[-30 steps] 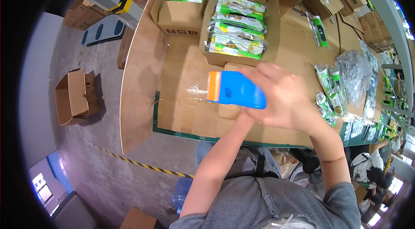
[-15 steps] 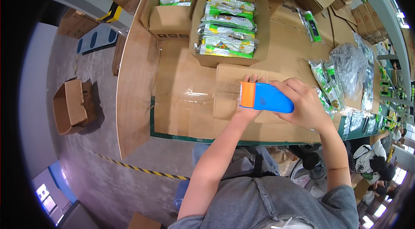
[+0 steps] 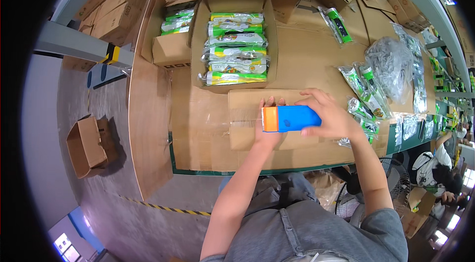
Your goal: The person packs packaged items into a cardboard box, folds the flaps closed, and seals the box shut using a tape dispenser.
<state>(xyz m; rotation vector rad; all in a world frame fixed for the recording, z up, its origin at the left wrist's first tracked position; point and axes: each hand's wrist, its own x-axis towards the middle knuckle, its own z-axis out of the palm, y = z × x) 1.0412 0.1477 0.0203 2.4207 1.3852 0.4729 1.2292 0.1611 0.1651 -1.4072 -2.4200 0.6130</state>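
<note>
At the far left, an open cardboard box (image 3: 93,139) sits on the floor, beyond the wooden board (image 3: 148,128) that edges the table. On the table's cardboard cover (image 3: 200,138), a small open box (image 3: 170,50) stands beside a larger open box (image 3: 235,86), which holds a row of green, white and yellow packets (image 3: 236,53); these look the same as a second ago.

Nearer the person, the left hand (image 3: 267,137) is over a flat piece of cardboard (image 3: 243,136). Its fingertips show past the tool, stretched out; the palm and thumb are hidden, so I cannot tell whether it grasps anything.

The blue and orange tool (image 3: 292,118), which looks like a tape dispenser, is above the left hand, with its toothed orange end pointing left. The right hand (image 3: 334,116) grasps the blue end, fingers on the far side and thumb on the near side. A second ago the tool was held up close to the camera, hiding the left hand. It now shows smaller and apparently lower, over the flat cardboard, so both hands and the tool meet at that one piece; contact between them is unclear.

To the right, just past the right hand, lie loose wrapped packets (image 3: 368,91), then a crumpled clear plastic heap (image 3: 391,69).
</note>
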